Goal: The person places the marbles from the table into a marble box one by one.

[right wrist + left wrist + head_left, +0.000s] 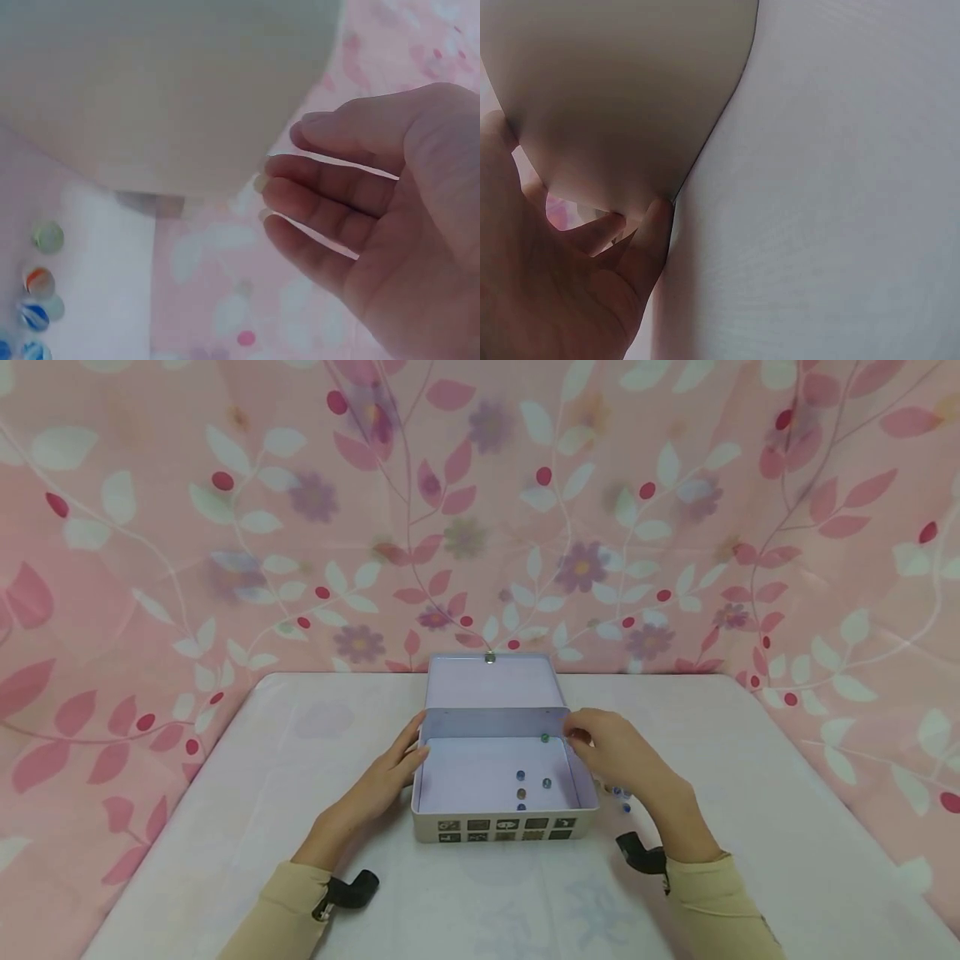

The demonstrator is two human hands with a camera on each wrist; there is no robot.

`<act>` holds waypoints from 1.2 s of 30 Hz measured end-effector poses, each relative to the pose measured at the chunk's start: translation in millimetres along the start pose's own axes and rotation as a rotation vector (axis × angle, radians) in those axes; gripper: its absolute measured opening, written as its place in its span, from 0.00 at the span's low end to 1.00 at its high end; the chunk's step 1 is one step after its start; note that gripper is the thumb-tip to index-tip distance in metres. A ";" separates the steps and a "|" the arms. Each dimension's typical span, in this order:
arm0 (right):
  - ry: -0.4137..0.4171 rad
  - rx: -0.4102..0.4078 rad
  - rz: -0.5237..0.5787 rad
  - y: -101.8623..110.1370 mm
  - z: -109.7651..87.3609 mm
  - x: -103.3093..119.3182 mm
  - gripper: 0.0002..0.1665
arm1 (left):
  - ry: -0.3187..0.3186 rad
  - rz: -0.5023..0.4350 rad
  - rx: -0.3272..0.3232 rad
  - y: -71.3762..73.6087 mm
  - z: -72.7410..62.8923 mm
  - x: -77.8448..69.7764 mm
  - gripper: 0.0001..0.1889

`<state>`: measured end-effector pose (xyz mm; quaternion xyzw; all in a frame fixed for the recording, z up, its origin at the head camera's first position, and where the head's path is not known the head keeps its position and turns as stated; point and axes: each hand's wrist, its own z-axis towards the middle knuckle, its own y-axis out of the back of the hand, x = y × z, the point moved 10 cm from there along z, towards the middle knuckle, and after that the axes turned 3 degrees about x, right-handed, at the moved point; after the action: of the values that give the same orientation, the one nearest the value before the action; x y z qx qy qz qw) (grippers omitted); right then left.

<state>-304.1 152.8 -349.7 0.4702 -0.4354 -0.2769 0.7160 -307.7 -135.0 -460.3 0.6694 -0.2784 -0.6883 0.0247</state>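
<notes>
An open tin box (506,828) with a pale lilac inside stands mid-table, its hinged lid (491,681) tipped back. Several glass marbles (521,793) lie inside, mostly toward the right; a green marble (545,738) is near the back wall. My left hand (386,777) holds the box's left side, thumb at the rim, other fingers spread along the outer wall (622,97). At the back right corner, my right hand (618,747) is bent over the rim. The right wrist view shows its fingers (322,195) loosely curved, with nothing visible between them and the thumb.
More marbles (49,236) lie on the white-covered table (750,777) just right of the box, partly behind the right forearm. A pink floral cloth (480,527) hangs along the table's back edge. Black wrist mounts (354,890) stick out from both sleeves.
</notes>
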 end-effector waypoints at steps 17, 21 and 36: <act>-0.192 0.298 -0.047 -20.1 -13.6 -48.4 0.09 | -0.022 0.028 -0.006 2.6 -1.1 -0.9 0.33; -0.249 0.366 -0.036 -29.2 -18.2 -56.6 0.11 | -0.015 0.033 -0.003 1.6 -2.0 -1.4 0.33; -0.255 0.392 0.026 -64.8 -11.9 -67.0 0.13 | -0.009 0.030 -0.004 1.1 -1.9 -1.1 0.34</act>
<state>-324.1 185.7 -435.4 0.5560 -0.5738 -0.2350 0.5535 -306.2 -136.1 -458.8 0.6621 -0.2873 -0.6913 0.0352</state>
